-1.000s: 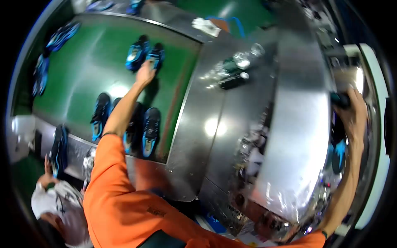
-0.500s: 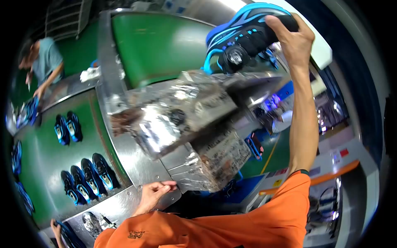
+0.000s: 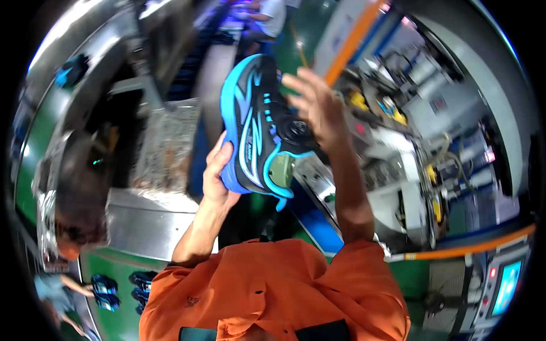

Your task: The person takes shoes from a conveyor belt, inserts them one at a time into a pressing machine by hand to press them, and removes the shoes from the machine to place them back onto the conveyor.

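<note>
A black and blue sneaker (image 3: 250, 131) stands toe-up in front of my chest, a dial on its upper and a green form (image 3: 281, 170) showing in its opening. My left hand (image 3: 219, 176) is closed around the heel end of the sole. To the right of the toe, my right hand (image 3: 318, 108) has its fingers spread, a little blurred, and holds nothing. Whether its fingertips brush the sneaker's upper I cannot tell.
On the left is a metal machine wrapped in clear film (image 3: 165, 148). Machinery with hoses (image 3: 421, 170) and an orange rail (image 3: 472, 250) stands on the right. More sneakers (image 3: 105, 292) lie on a green belt at lower left, near a co-worker's arm (image 3: 77, 284).
My view has turned right, toward the machinery. The sneaker has come from my raised right hand into my left hand, and the right hand has let go of it.
</note>
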`<act>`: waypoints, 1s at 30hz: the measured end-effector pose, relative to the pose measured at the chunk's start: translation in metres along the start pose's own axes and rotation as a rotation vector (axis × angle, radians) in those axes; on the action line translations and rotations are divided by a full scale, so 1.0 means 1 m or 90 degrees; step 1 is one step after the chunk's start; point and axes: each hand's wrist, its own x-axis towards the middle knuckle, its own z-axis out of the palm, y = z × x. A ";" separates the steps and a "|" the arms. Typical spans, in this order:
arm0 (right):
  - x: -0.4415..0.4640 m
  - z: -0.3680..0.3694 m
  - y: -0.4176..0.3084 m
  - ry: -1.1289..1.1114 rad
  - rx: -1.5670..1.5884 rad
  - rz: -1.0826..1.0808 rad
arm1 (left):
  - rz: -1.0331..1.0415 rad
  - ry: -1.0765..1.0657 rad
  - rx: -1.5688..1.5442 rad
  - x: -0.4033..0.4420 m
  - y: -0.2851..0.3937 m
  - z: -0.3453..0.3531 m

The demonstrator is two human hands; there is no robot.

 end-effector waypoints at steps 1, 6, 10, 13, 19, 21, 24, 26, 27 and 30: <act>-0.024 -0.022 0.004 0.008 0.084 0.029 | -0.010 -0.002 0.037 0.016 -0.013 0.001; -0.142 -0.083 0.025 0.258 -0.142 0.036 | -0.090 -0.030 0.172 0.034 -0.136 0.021; -0.188 -0.168 -0.010 0.537 -0.125 0.117 | -0.184 -0.080 0.240 0.034 -0.240 0.081; -0.246 -0.227 -0.012 0.664 -0.113 0.038 | -0.261 -0.236 0.331 0.043 -0.311 0.107; -0.458 -0.380 -0.100 0.800 -0.156 -0.057 | -0.303 -0.313 0.465 -0.001 -0.522 0.243; -0.524 -0.432 -0.124 0.812 -0.229 -0.108 | -0.270 -0.239 0.530 0.000 -0.611 0.290; -0.599 -0.493 -0.162 0.869 -0.313 -0.079 | -0.189 -0.208 0.776 0.042 -0.742 0.316; -0.628 -0.517 -0.190 0.918 -0.336 -0.066 | -0.177 -0.121 0.847 0.062 -0.805 0.333; -0.642 -0.529 -0.200 0.937 -0.368 -0.052 | -0.095 -0.053 0.933 0.068 -0.838 0.336; -0.672 -0.566 -0.214 0.961 -0.437 -0.042 | -0.083 -0.024 1.080 0.084 -0.895 0.339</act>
